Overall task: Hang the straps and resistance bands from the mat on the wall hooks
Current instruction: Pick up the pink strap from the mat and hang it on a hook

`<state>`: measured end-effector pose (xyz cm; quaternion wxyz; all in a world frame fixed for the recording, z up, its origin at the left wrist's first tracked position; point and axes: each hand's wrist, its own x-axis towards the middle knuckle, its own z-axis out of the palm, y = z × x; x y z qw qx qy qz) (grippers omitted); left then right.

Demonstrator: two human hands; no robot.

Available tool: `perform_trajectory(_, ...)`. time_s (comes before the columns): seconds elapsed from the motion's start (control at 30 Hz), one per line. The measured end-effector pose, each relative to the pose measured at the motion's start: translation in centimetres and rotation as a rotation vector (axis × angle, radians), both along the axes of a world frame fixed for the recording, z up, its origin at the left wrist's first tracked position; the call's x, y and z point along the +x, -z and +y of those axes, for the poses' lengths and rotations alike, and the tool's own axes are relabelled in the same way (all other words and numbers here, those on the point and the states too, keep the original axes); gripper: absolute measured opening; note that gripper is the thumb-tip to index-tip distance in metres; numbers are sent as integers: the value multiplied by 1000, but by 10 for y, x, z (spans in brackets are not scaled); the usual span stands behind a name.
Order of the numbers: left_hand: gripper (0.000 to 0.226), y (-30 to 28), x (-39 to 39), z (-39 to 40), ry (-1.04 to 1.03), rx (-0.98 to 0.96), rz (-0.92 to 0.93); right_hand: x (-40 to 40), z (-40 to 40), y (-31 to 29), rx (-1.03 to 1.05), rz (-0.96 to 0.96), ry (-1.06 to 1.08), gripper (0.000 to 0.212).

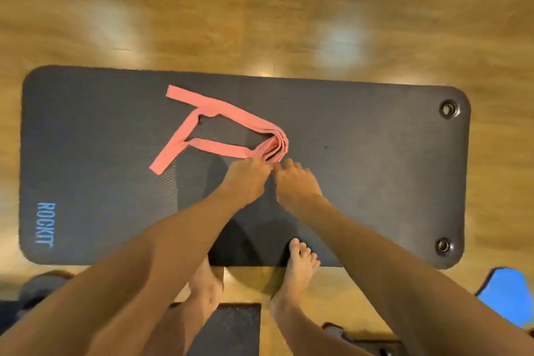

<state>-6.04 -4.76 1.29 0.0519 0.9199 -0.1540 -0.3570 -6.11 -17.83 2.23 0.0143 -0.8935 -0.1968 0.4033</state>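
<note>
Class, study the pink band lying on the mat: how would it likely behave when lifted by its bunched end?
The pink band lies flat in folds and loops, so it is probably floppy and will dangle. It looks thin, so likely light. Its loose tails may trail across the mat or tangle.

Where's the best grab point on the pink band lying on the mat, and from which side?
Likely the bunched fold of the pink band, approached from the near edge of the mat. All the layers stack there, so one pinch should lift the whole band; the two loose tails splay away to the left. Both the left hand and right hand are already at that fold.
</note>
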Motion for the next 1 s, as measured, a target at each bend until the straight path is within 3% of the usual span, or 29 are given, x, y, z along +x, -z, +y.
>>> perform_trajectory(0.13,50,100,-18,7,2,-12,15,4,-6,103,30,-19,2,43)
perform_trajectory(0.27,41,120,-18,11,23,102,-23,1,-9,127,83,-137,-42,32)
perform_trajectory(0.33,28,110,-19,6,7,126,-32,-3,-8,123,94,-239,-106,17)
perform_trajectory(0.4,24,86,-15,2,-34,110,-34,-5,-10,105,151,-307,-94,18)
perform_trajectory(0.53,25,14,-9,3,-183,-13,-60,7,-25,31,227,-202,-34,44)
perform_trajectory(0.7,33,-104,-2,-9,-100,-172,-222,33,-49,-100,513,74,371,18)
perform_trajectory(0.77,25,-155,8,-16,-170,-295,-233,44,-56,-159,570,119,521,19)
perform_trajectory(0.9,15,-260,30,-24,-229,-490,-301,62,-67,-273,708,46,614,17)
perform_trajectory(1.0,24,-348,50,-34,-262,-544,-326,70,-77,-360,803,117,740,27)
